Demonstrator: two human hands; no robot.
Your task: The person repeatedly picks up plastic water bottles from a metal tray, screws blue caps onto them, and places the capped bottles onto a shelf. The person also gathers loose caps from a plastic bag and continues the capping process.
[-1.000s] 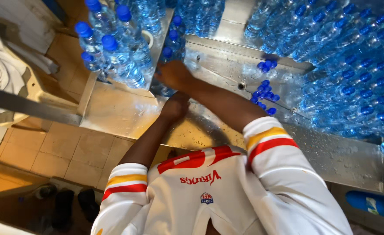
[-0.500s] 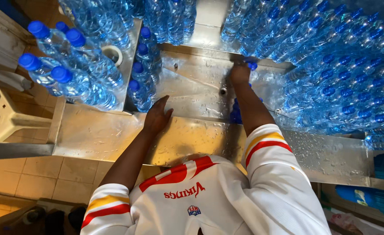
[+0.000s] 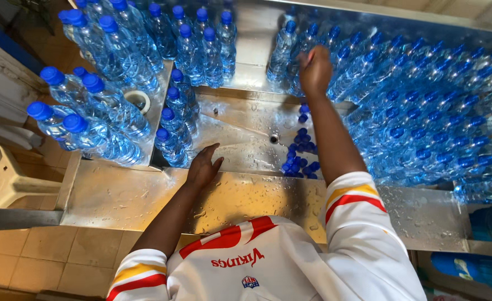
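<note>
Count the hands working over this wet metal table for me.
2. The left hand rests flat on the steel table beside the loose blue caps. The right hand reaches far out among the blue-capped water bottles. No other hands show.

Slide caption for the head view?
Right hand reaches among capped water bottles; left hand rests on wet steel table.

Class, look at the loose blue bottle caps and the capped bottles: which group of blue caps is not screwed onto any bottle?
The loose blue plastic caps heaped on the wet steel tray, beside the right forearm; every other blue cap sits on a clear plastic bottle.
</note>
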